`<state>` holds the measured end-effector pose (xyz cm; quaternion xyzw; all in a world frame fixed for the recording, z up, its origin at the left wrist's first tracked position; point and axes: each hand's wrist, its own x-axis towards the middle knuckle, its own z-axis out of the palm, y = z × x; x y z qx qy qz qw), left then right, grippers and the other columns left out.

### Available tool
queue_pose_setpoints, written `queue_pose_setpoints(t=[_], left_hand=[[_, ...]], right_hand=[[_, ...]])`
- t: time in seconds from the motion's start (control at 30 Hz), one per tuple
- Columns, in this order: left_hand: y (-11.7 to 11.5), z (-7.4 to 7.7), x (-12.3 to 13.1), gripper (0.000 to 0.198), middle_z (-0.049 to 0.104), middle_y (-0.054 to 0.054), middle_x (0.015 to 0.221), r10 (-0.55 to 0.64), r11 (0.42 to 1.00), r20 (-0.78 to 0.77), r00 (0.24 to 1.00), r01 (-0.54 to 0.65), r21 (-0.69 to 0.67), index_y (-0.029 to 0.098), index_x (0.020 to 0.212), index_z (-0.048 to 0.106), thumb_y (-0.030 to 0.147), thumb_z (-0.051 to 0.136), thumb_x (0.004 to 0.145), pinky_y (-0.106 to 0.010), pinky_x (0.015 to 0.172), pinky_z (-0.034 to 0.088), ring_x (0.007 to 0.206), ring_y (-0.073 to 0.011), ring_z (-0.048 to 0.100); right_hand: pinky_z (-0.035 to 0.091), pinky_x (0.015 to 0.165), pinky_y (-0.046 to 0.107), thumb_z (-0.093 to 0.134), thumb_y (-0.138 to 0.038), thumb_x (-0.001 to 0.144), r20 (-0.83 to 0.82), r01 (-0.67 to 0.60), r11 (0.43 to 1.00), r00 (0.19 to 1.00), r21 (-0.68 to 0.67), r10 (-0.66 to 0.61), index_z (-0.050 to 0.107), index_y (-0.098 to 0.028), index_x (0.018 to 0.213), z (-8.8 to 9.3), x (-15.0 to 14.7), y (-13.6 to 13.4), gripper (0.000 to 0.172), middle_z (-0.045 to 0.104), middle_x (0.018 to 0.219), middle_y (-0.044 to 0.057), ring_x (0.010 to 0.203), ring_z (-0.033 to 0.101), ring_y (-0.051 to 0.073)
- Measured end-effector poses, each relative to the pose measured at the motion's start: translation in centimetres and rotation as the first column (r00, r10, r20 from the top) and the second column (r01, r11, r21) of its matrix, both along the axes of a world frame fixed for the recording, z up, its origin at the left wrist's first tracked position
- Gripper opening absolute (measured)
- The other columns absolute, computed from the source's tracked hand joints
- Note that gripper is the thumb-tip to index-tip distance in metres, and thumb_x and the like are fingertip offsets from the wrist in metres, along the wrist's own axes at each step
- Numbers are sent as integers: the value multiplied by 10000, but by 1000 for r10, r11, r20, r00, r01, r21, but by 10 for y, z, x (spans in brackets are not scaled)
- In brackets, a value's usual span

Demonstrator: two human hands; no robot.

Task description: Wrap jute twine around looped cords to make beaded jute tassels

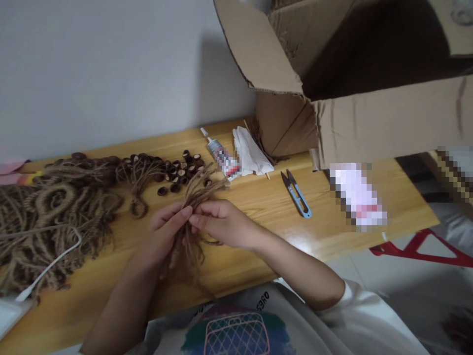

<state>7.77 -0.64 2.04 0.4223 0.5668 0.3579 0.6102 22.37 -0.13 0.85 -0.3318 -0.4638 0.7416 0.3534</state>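
Pale wall (111,64) closes off the far side of the work area, and a wood-grained bench (258,197) runs along it. From my remote position I have one head view, looking down at both hands. Workpiece: a loose bundle of twine (201,192), located between the hands above the near part of the bench; I cannot tell whether its lower strands touch the wood. Left hand (170,222): thumb and forefinger pinch the bundle near its middle, which I judge steadies it, as the ends fan out freely above and below. Right hand (223,222): thumb and finger are drawn together on strands just beside the left thumb, a close grip that seems suited to sorting or working single strands. A large pile (74,212) of knotted cords lies to the left, probably so stock remains clear of the working space; small brown shells (181,170) are grouped behind the hands. A tube (222,155), nozzle toward the wall, rests beside a white wipe (253,150). I note snips (291,185) right of the right hand, blades pointing away and handle toward the person, presumably for easy pickup. An open box (388,123) stands at the rear right, with a packet (358,197) before it, its label obscured.
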Motion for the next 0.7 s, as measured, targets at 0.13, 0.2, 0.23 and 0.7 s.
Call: queue_pose_setpoints(t=[0.13, 0.2, 0.23, 0.7], left_hand=[[-7, 8, 5, 313, 488, 39, 425, 108, 989, 192, 975, -86, -122, 154, 510, 554, 389, 742, 595, -164, 378, 292, 387, -57, 412], [-11, 7, 8, 349, 467, 40, 389, 128, 983, 266, 955, -87, -159, 154, 487, 530, 414, 727, 611, -166, 345, 254, 345, -51, 382], [-13, 5, 9, 367, 451, 39, 369, 133, 979, 305, 943, -77, -188, 155, 480, 522, 434, 710, 627, -170, 332, 240, 325, -53, 370], [-18, 8, 17, 492, 388, 35, 317, 119, 968, 406, 906, -16, -249, 163, 412, 396, 497, 686, 627, -187, 342, 263, 311, -59, 348]], right_hand=[[202, 386, 193, 682, -500, 713, -215, -38, 986, 977, -161, 3, 517, -172, 625, 12, -2, -7, 377, 345, 412, -109, 387, 282, 43], [169, 351, 190, 691, -537, 686, -291, -64, 975, 957, -214, -1, 509, -176, 633, 16, -3, -10, 407, 345, 388, -120, 340, 256, 33], [155, 337, 189, 691, -561, 672, -321, -74, 969, 947, -236, -6, 502, -179, 635, 17, -3, -12, 428, 348, 382, -123, 322, 246, 29], [153, 308, 178, 693, -585, 656, -410, -52, 961, 910, -271, -66, 489, -174, 622, 19, -3, -19, 460, 388, 405, -116, 302, 246, 13]])
